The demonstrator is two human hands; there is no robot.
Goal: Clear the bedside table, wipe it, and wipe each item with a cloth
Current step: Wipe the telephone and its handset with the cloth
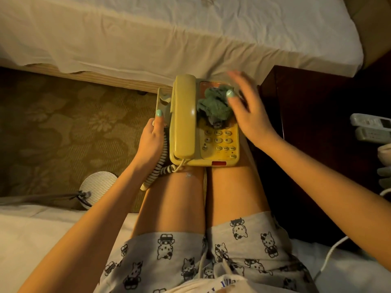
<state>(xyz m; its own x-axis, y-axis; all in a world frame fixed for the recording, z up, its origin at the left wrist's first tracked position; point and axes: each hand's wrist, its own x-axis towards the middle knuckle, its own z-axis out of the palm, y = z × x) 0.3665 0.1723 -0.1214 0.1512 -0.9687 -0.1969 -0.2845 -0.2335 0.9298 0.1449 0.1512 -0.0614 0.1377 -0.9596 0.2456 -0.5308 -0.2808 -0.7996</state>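
Sitting just beside bedside table (306, 106): telephone (220, 142)

Dim, warm yellow light is cast throughout; edges are bent by the lens; the right grip (247, 108) is motion-blurred.

The phone (220, 142) was smooth, glossy plastic, as was its coiled cord (157, 166). The cloth (213, 105) was a matt, rough-napped fabric, crumpled. The table (306, 127) was dark wood with a smooth, low-sheen finish; the sheet (169, 28) was matt, creased cloth and the carpet (63, 123) a matt, patterned pile.
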